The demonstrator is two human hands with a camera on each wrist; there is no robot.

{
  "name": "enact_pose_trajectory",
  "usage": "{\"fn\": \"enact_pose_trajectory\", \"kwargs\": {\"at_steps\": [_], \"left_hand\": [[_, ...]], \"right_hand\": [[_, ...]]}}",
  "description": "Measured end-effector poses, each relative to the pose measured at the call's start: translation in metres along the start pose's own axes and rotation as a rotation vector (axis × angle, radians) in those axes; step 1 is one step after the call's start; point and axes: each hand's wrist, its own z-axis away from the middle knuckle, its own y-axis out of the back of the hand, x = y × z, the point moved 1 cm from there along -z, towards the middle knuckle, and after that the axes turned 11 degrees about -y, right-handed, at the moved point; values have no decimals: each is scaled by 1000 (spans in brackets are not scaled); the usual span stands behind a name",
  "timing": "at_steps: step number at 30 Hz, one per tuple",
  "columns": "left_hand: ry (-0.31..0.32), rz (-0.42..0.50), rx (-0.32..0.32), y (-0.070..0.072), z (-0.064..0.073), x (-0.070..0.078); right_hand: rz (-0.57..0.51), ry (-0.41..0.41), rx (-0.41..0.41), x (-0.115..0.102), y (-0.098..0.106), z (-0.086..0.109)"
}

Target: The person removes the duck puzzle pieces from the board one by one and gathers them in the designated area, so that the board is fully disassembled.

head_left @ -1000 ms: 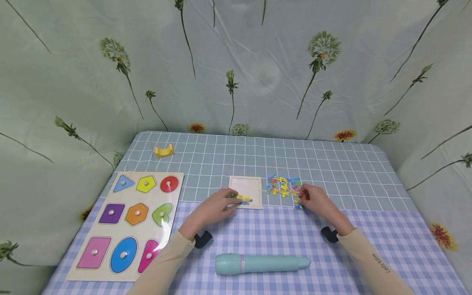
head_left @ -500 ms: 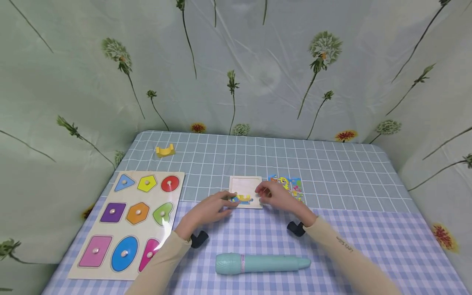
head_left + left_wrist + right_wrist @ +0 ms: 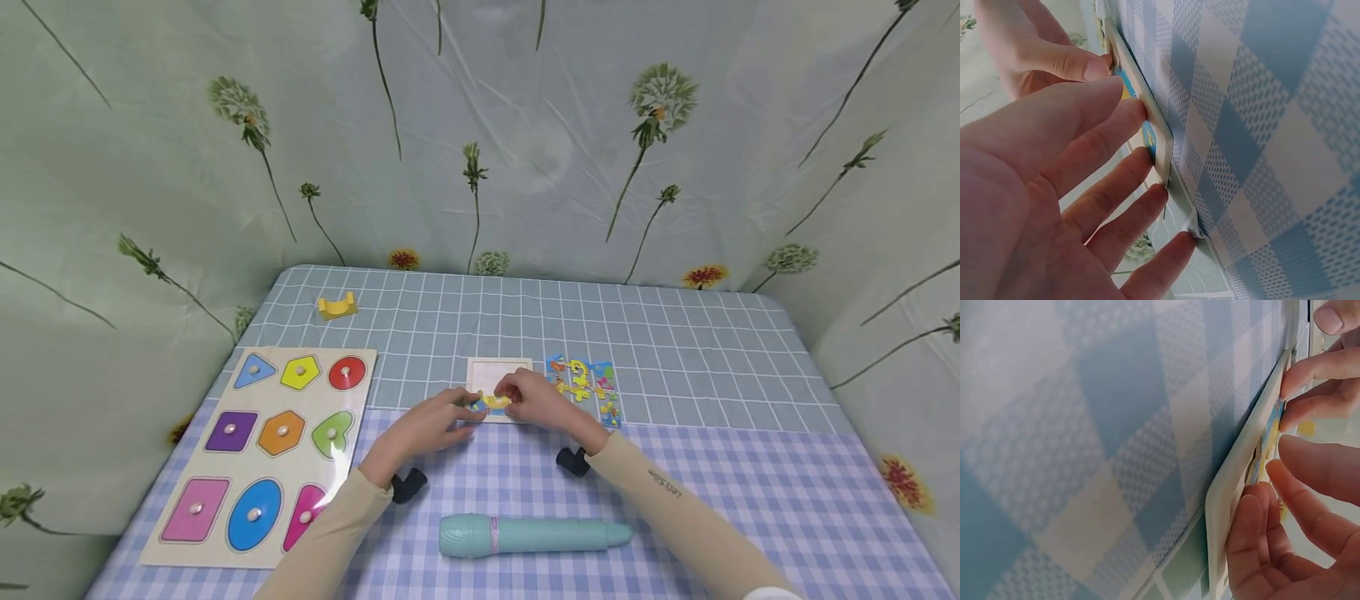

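Note:
Within the square wooden puzzle tray (image 3: 498, 362), colourful jigsaw pieces (image 3: 492, 402) in yellow and blue line the near side. My left hand (image 3: 427, 425) lies at the tray's left near corner, its fingers extended and their tips touching the rim and pieces. From the right, my right hand (image 3: 543, 400) reaches over the near right corner, thumb and fingertips drawn together at a jigsaw piece mostly hidden by the fingers. In the right wrist view, the fingertips (image 3: 1277, 469) are close against the tray. More jigsaw pieces (image 3: 579, 379) lie loosely grouped right of the tray.
A wooden shape board (image 3: 292, 400) with knobbed coloured pieces occupies the left side. A teal microphone-shaped object (image 3: 551, 534) lies in front, between the forearms. Farther back on the left stands a yellow curved block (image 3: 337, 306). A dandelion-print cloth (image 3: 547, 167) hangs behind the table.
My right hand has moved left from the loose jigsaw pieces to the tray's near right corner, uncovering those pieces. My left hand has stayed at the tray, shifting only slightly.

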Motion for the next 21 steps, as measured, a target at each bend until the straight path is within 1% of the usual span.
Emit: {"fn": "enact_pose_trajectory", "kwargs": {"at_steps": [6, 9, 12, 14, 18, 21], "left_hand": [[-2, -6, -4, 1, -2, 1], [0, -6, -8, 1, -3, 1], [17, 4, -18, 1, -4, 1], [35, 17, -30, 0, -4, 1], [61, 32, -42, 0, -4, 1], [63, 34, -38, 0, -3, 1]], "right_hand": [[-12, 40, 28, 1, -1, -2], [-56, 49, 17, 2, 1, -2], [-143, 30, -2, 7, 7, 2], [-184, 17, 7, 12, 14, 6], [-213, -47, 49, 25, 32, 21], [-221, -107, 67, 38, 46, 33]]}}
